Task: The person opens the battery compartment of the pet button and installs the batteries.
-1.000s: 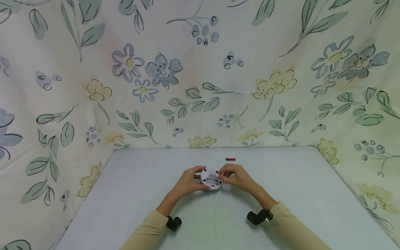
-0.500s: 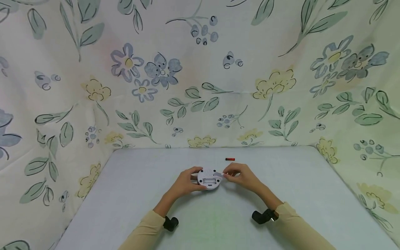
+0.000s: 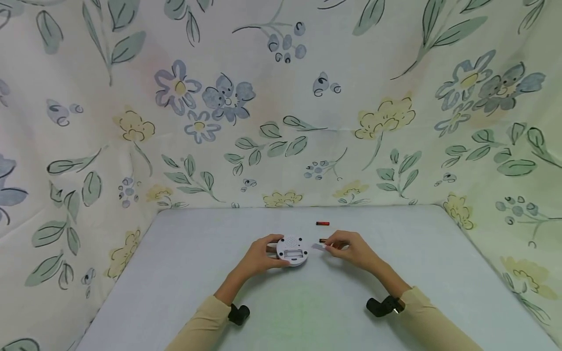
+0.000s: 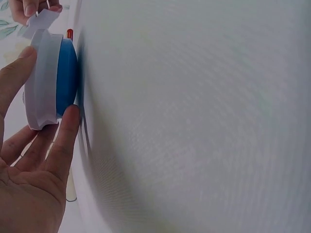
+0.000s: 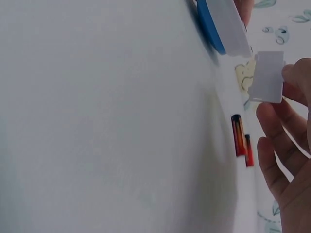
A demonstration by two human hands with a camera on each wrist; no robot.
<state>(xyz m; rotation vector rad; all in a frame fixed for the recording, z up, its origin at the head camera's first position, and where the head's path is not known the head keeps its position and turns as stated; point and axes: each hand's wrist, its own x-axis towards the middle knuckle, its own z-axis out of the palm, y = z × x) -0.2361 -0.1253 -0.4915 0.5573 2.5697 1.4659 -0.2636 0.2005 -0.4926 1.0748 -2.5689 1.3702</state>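
Note:
My left hand (image 3: 260, 257) grips a round white device (image 3: 292, 243) by its rim, its underside facing up with a battery compartment uncovered and several dark feet around it. In the left wrist view the device's blue side (image 4: 67, 77) faces the table. Just right of it, my right hand (image 3: 351, 249) pinches a small white battery cover (image 5: 268, 76) between thumb and fingers, apart from the device. Two red and black batteries lie beyond: the nearer battery (image 5: 238, 136) is partly hidden by the right hand in the head view, the farther battery (image 3: 322, 224) shows fully.
A white table (image 3: 197, 234) lies under both hands. Behind it and at its sides hangs a floral cloth (image 3: 281, 161). Black wrist cameras sit on both forearms, the left camera (image 3: 239, 315) and the right camera (image 3: 382, 306).
The battery cover has come off the device and moved right with my right hand. A second battery has come into view beside that hand. The device has shifted slightly left.

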